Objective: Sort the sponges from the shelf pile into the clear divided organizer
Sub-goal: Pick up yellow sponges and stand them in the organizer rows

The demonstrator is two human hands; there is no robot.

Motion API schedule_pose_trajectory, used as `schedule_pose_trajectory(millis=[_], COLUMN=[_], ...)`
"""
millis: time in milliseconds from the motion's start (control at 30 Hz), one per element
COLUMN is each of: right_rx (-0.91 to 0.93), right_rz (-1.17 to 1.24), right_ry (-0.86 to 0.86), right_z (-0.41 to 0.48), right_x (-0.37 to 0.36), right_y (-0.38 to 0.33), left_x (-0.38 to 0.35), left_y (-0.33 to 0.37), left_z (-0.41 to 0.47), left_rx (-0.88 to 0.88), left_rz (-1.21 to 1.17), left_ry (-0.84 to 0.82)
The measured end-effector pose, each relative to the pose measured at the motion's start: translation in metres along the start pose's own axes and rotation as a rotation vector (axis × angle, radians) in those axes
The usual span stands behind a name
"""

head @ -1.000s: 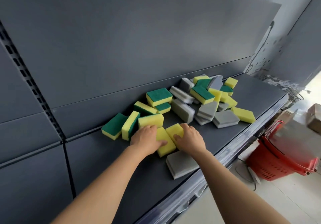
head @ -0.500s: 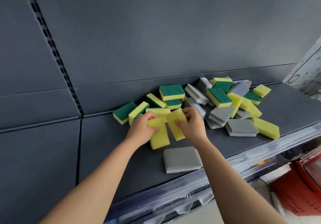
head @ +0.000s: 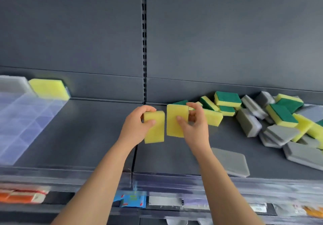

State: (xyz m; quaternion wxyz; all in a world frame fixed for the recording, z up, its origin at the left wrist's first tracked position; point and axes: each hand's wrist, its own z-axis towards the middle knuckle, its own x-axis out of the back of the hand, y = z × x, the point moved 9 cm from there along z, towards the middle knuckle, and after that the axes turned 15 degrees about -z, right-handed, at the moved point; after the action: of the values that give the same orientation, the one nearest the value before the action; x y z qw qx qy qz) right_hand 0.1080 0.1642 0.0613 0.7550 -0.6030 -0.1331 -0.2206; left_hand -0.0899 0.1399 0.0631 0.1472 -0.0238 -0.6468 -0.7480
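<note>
My left hand (head: 138, 125) grips a yellow sponge (head: 154, 128) and my right hand (head: 194, 125) grips a second yellow sponge (head: 175, 121); both sponges are lifted above the dark shelf (head: 97, 137), side by side. The pile of sponges (head: 272, 120), yellow-green and grey ones, lies to the right against the back panel. A single grey sponge (head: 230, 161) lies flat near the shelf's front edge. The clear divided organizer (head: 22, 120) sits at the far left, with a yellow sponge (head: 49, 88) and a grey sponge (head: 12, 85) at its far end.
A slotted upright (head: 144, 41) runs down the grey back panel. A clear price strip (head: 174, 182) lines the shelf's front edge. Below it a lower shelf holds orange (head: 22, 196) and blue packets (head: 131, 201).
Both hands have lifted their yellow sponges off the shelf and carried them left, away from the pile. The view has swung left, bringing the organizer into sight.
</note>
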Motion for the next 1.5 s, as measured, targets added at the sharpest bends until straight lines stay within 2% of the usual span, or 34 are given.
schedule_pose_trajectory(millis=[300, 667, 1167, 1500], right_rx=[0.087, 0.150, 0.228, 0.307], right_rz=[0.057, 0.064, -0.006, -0.200], right_ry=[-0.141, -0.189, -0.275, -0.209], right_z=[-0.045, -0.091, -0.017, 0.043], right_x=[-0.128, -0.268, -0.369, -0.421], right_y=[-0.081, -0.167, -0.222, -0.238], left_x=[0.160, 0.327, 0.412, 0.454], left_y=[-0.031, -0.059, -0.080, -0.091], left_z=[-0.041, -0.053, 0.027, 0.070], left_rx=[0.035, 0.008, 0.006, -0.012], left_rz=[0.029, 0.031, 0.066, 0.106], left_ry=[0.147, 0.186, 0.234, 0.332])
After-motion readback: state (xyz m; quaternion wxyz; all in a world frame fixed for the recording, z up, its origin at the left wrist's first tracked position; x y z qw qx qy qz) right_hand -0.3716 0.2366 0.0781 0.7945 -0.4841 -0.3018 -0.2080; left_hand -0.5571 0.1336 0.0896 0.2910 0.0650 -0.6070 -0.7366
